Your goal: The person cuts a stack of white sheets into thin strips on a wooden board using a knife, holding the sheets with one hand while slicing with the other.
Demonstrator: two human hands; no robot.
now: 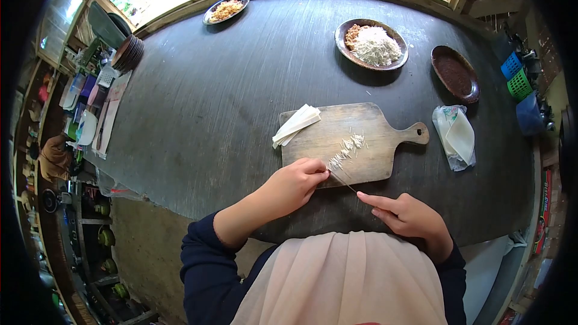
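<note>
In the head view, a person's left hand (298, 183), its fingertips pressed together, meets the far end of a thin blade-like tool (344, 182) at the near edge of a wooden cutting board (367, 119); what they pinch is hidden. The right hand (404, 213) extends an index finger at the tool's near end, its hold impossible to tell. Pale shreds (345, 149) lie on the board just beyond the left grip, white strips (296, 125) farther beyond. A plate (370, 68) of shreds sits well past both hands.
</note>
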